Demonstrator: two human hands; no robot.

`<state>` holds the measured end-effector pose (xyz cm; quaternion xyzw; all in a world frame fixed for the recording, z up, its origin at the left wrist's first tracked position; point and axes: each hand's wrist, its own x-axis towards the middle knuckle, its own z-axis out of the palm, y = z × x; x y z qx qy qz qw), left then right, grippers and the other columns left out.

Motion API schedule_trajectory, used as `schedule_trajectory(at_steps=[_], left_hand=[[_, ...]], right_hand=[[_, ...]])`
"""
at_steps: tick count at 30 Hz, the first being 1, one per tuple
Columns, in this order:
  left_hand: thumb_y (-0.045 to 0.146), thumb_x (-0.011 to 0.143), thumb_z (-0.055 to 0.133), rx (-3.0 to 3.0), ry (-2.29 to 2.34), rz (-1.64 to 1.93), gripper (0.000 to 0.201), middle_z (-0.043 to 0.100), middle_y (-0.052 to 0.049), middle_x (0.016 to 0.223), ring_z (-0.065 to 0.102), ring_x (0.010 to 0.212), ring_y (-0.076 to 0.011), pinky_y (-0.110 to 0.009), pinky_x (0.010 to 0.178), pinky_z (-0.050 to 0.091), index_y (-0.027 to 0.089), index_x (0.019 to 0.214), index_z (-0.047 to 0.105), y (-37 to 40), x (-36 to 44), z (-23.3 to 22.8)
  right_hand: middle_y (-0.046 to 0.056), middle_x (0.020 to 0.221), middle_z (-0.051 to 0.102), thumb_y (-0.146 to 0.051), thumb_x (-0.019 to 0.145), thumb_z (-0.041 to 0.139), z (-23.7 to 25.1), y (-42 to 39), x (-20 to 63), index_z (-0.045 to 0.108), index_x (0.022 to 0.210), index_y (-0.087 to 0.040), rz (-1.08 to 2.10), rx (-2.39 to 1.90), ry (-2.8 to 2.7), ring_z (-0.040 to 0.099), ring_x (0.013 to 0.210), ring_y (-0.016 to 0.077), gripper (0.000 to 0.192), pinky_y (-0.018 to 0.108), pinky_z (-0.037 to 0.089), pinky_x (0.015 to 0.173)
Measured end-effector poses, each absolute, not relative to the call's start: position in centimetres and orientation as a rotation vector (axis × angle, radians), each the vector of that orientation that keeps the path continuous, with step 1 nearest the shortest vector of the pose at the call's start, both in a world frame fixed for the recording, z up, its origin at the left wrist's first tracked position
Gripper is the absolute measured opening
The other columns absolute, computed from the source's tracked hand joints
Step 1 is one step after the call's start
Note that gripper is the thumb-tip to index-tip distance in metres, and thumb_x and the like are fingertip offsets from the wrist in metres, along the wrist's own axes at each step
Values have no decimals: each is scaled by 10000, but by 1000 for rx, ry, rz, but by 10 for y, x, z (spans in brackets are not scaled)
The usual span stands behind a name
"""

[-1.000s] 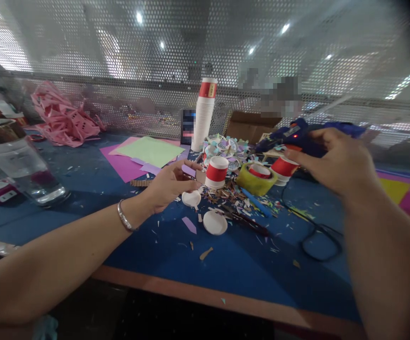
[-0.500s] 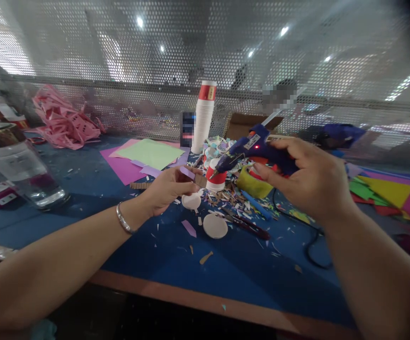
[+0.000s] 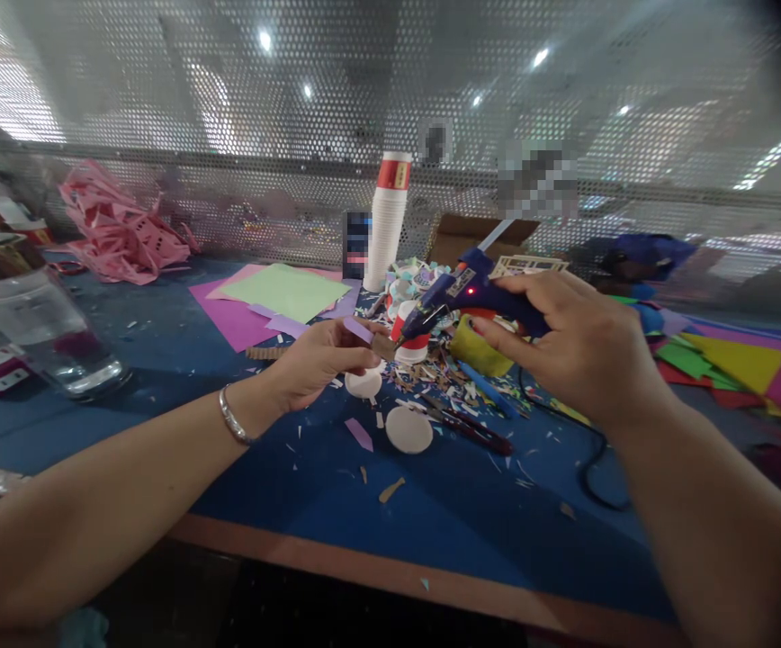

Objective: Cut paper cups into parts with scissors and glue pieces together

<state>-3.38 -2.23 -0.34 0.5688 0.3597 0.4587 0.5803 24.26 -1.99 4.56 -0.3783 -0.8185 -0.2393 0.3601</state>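
My right hand [image 3: 576, 337] is wrapped round a blue hot glue gun [image 3: 478, 288] with a lit red light and a clear glue stick rising from its back. The nozzle meets a small piece of brown cardboard [image 3: 382, 346], or hovers just over it; I cannot tell which. Pinched in my left hand [image 3: 323, 360] are that cardboard and a purple paper strip [image 3: 357, 329] joined to or lying against it. Behind the nozzle stands a red and white paper cup [image 3: 412, 349]. Below my left hand lie a white disc [image 3: 409, 430] and another small white round piece [image 3: 363, 384].
A tall stack of paper cups [image 3: 388, 225] stands at the back. Coloured paper sheets [image 3: 282, 292], a yellow tape roll [image 3: 481, 346], dark red-handled scissors [image 3: 478, 430] and scraps cover the blue table [image 3: 296, 504]. At left stands a clear jar [image 3: 59, 324] beside pink crumpled paper [image 3: 121, 225].
My right hand has moved the glue gun left and slightly down, bringing its nozzle to the cardboard. My left hand has stayed nearly still.
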Motion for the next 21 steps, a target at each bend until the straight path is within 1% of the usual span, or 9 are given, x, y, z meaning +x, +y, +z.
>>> schedule_trajectory(at_steps=[3, 9, 14, 18, 21], left_hand=[[155, 631, 769, 1317, 846, 1069, 339, 736, -56, 901, 678, 824, -192, -331, 705, 526, 210, 964, 744, -22, -34, -3], [179, 668, 789, 1308, 819, 1050, 280, 754, -58, 950, 679, 859, -196, -323, 712, 517, 218, 943, 750, -21, -34, -5], [187, 667, 806, 1280, 826, 1035, 299, 738, -67, 952, 653, 890, -197, -323, 762, 488, 179, 959, 743, -21, -34, -7], [215, 672, 826, 1284, 825, 1031, 292, 726, -69, 928, 626, 871, -187, -320, 754, 463, 170, 951, 751, -20, -35, -9], [208, 655, 838, 1264, 799, 1040, 280, 722, -64, 910, 620, 869, -182, -324, 775, 454, 166, 918, 754, -20, -35, -9]], right_hand=[[116, 1100, 733, -342, 925, 664, 45, -20, 243, 638, 1199, -177, -617, -966, -2119, 709, 1025, 271, 322, 359, 540, 863], [131, 1132, 728, -331, 933, 667, 45, -22, 244, 641, 1210, -154, -626, -976, -2138, 703, 1051, 270, 329, 356, 535, 884], [135, 1087, 733, -350, 942, 666, 46, -20, 245, 657, 1206, -106, -699, -934, -2148, 717, 996, 262, 360, 344, 552, 821], [140, 1067, 736, -345, 954, 655, 46, -20, 245, 665, 1195, -80, -724, -907, -2151, 721, 982, 260, 358, 344, 557, 819], [141, 1068, 738, -343, 961, 648, 46, -20, 245, 665, 1187, -85, -729, -893, -2159, 723, 984, 262, 343, 349, 561, 820]])
